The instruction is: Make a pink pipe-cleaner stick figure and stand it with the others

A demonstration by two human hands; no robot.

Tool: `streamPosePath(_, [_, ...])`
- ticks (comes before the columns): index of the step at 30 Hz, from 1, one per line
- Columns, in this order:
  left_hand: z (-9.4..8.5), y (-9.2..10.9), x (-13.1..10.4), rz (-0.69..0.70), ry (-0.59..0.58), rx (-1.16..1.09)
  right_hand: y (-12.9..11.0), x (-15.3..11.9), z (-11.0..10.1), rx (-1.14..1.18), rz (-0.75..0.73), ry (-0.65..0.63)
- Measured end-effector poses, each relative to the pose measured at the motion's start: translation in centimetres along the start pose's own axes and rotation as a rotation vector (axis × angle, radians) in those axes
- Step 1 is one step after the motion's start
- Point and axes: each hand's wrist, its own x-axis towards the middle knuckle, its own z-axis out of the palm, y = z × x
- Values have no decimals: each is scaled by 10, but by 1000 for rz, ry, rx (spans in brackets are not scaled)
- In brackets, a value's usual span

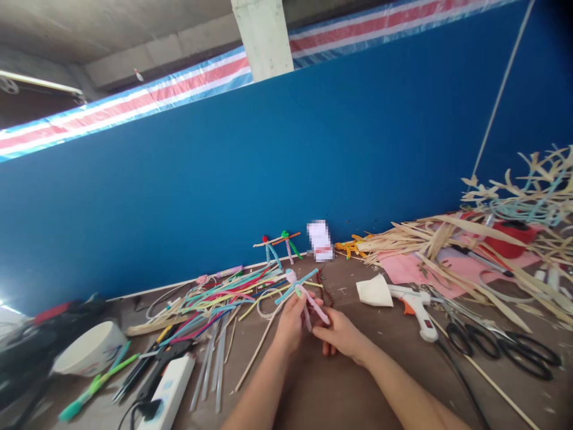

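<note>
A small pipe-cleaner figure [299, 288], with a pale pink head, blue arms and pink legs, is held upright in front of me. My left hand [290, 325] is closed around its middle and one side. My right hand [336, 334] pinches the end of a pink leg between thumb and finger. Two similar pipe-cleaner figures lean against the blue panel: one with a red head [265, 240], one with a green head [285, 235]. Left of my hands lies a heap of coloured pipe cleaners [224, 298].
On the right are a white glue gun [418, 304], black-handled scissors [528, 352] and a pile of dried leaf strips [430, 239]. On the left stand a white bowl [92, 349], a power strip [170, 391] and clear glue sticks [219, 364]. A blue panel [286, 167] closes off the back.
</note>
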Motion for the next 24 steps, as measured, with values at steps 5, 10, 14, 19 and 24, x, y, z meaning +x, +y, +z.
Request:
streamPosePath(5, [6,12,-3,-41,-251,279,3,1,1,1,37,42])
streamPosePath(10, [1,37,-1,161,-186,440,13,5,4,-32,-8,57])
streamPosePath(14, [2,37,-3,85,-54,311,11,5,5,-57,36,72])
streamPosePath(19, [3,33,-6,-106,5,75,7,3,4,-37,25,81])
streamPosePath(24, [-25,71,20,-90,157,68,8,3,3,-72,35,87])
